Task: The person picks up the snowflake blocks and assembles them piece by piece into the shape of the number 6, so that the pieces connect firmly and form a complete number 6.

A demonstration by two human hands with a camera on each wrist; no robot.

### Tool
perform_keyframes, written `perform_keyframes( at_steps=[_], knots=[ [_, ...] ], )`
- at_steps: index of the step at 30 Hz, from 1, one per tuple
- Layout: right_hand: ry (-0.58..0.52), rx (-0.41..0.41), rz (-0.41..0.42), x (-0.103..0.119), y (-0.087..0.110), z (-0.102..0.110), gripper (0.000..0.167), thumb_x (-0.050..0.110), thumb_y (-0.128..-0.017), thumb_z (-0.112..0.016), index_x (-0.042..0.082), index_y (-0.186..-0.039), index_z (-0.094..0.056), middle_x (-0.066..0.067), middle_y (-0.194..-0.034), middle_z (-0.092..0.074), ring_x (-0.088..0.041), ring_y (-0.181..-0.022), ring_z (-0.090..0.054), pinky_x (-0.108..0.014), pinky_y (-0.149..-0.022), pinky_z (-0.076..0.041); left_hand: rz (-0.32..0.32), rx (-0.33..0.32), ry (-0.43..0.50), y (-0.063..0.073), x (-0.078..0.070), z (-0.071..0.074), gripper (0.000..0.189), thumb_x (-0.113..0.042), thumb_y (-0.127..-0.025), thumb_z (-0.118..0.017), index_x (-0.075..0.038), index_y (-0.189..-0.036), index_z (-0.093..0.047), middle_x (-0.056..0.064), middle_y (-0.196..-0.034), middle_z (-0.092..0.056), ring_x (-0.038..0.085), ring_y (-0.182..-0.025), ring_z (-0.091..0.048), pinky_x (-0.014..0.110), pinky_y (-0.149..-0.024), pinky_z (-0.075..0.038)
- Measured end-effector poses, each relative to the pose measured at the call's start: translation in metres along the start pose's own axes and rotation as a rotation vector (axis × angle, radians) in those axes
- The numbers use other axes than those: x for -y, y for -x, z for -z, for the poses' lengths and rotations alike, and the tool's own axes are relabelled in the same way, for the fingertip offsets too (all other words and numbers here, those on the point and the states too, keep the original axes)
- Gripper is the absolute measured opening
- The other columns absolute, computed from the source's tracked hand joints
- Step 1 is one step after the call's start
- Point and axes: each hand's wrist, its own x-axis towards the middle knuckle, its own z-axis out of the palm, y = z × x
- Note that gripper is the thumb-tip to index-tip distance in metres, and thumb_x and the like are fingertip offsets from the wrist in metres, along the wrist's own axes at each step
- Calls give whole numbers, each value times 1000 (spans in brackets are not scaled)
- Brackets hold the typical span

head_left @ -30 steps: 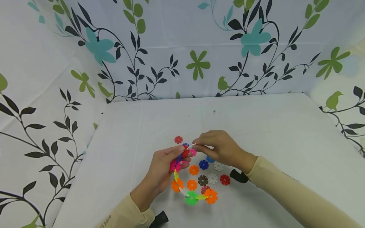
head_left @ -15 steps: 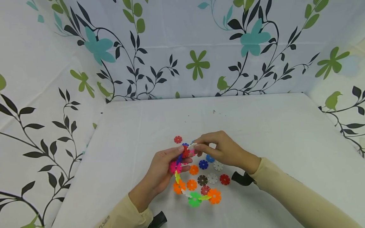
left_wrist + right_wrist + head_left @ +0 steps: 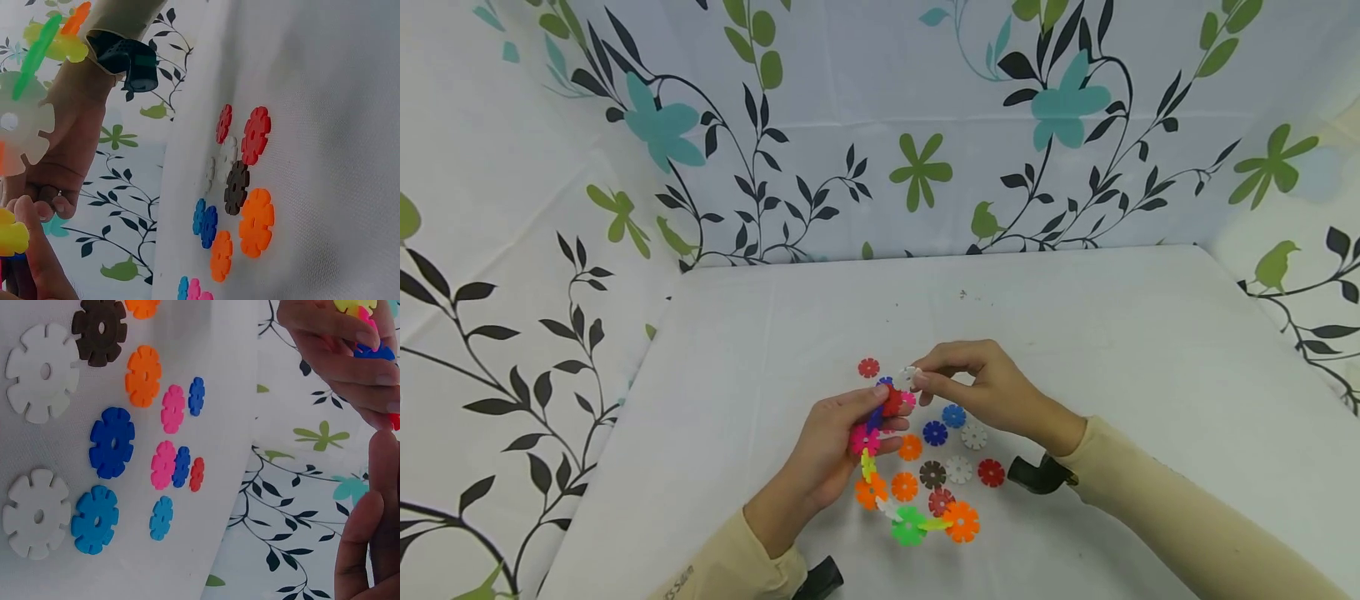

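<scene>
My left hand (image 3: 827, 446) pinches a red notched plastic disc (image 3: 892, 402) at the upper end of a chain of interlocking discs. Below it the chain curves down and right through a pink disc (image 3: 865, 439), an orange disc (image 3: 871, 492) and a green disc (image 3: 909, 527). Another orange disc (image 3: 962, 522) forms its free end, and blue, yellow and white pieces link between. Between thumb and fingers, my right hand (image 3: 981, 383) pinches a white notched disc (image 3: 906, 378), its lower edge right at the red one. In the right wrist view, fingers hide most of this meeting point.
Loose discs lie on the white table (image 3: 1075, 333) beneath and between the hands, among them a brown disc (image 3: 237, 187), a dark blue disc (image 3: 112, 443) and a red disc (image 3: 991, 472). Black wrist mounts (image 3: 1037, 475) stick out at both sleeves. Leaf-patterned cloth stands behind.
The white disc in my right hand has turned from nearly edge-on to show its face, and has risen slightly. The hanging chain has swung a little to the right.
</scene>
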Motion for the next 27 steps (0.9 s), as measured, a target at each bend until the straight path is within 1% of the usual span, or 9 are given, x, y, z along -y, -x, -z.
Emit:
perform_keyframes(
  at_steps=[3, 6, 10, 15, 20, 23, 27],
  knots=[
    [30, -27, 0, 1, 0, -2, 18, 7, -96, -70, 12, -113, -74, 7, -97, -74, -14, -84, -70, -35, -82, -57, 2, 7, 6, 0, 0, -1, 46, -27, -100, -66, 9, -127, -62, 15, -106, -73, 23, -92, -74, 36, -82, -58],
    [53, -38, 2, 3, 0, -4, 15, 8, -96, -70, 12, -109, -73, 6, -97, -74, -13, -85, -70, -36, -82, -57, -3, 13, 10, -1, 0, -2, 48, -27, -101, -65, 11, -129, -59, 14, -106, -73, 22, -92, -74, 36, -82, -58],
    [60, -27, -1, 4, 0, -4, 11, 10, -97, -69, 14, -106, -72, 4, -93, -75, -13, -85, -70, -37, -82, -57, -6, 12, 11, -1, 0, -1, 51, -29, -101, -64, 12, -131, -58, 14, -105, -73, 21, -92, -74, 34, -81, -58],
    [50, -12, 1, 3, 1, -4, 11, 10, -97, -68, 14, -106, -71, 7, -91, -74, -12, -86, -71, -36, -82, -57, -12, 9, 16, 0, 0, -1, 49, -29, -101, -64, 11, -130, -58, 14, -105, -73, 21, -92, -73, 33, -81, -58],
    [55, -3, 40, 0, 1, -4, 12, 7, -96, -69, 14, -105, -73, 4, -88, -74, -13, -82, -69, -35, -78, -57, -18, -3, 28, 1, -2, -2, 46, -28, -101, -64, 9, -128, -61, 14, -104, -72, 21, -92, -73, 34, -81, -58],
    [108, -4, 77, -1, 0, -3, 12, 9, -96, -70, 14, -105, -75, 4, -89, -75, -11, -80, -67, -33, -75, -57, -26, -10, 27, 1, -2, -1, 45, -28, -101, -63, 9, -127, -61, 15, -103, -72, 22, -92, -73, 34, -81, -58],
    [244, -3, 122, -1, 2, -2, 13, 14, -96, -71, 14, -108, -76, 8, -93, -74, -7, -83, -65, -30, -75, -56, -52, -17, 13, 0, -1, -1, 43, -28, -101, -64, 8, -125, -63, 15, -103, -72, 23, -92, -74, 36, -81, -59]
  ],
)
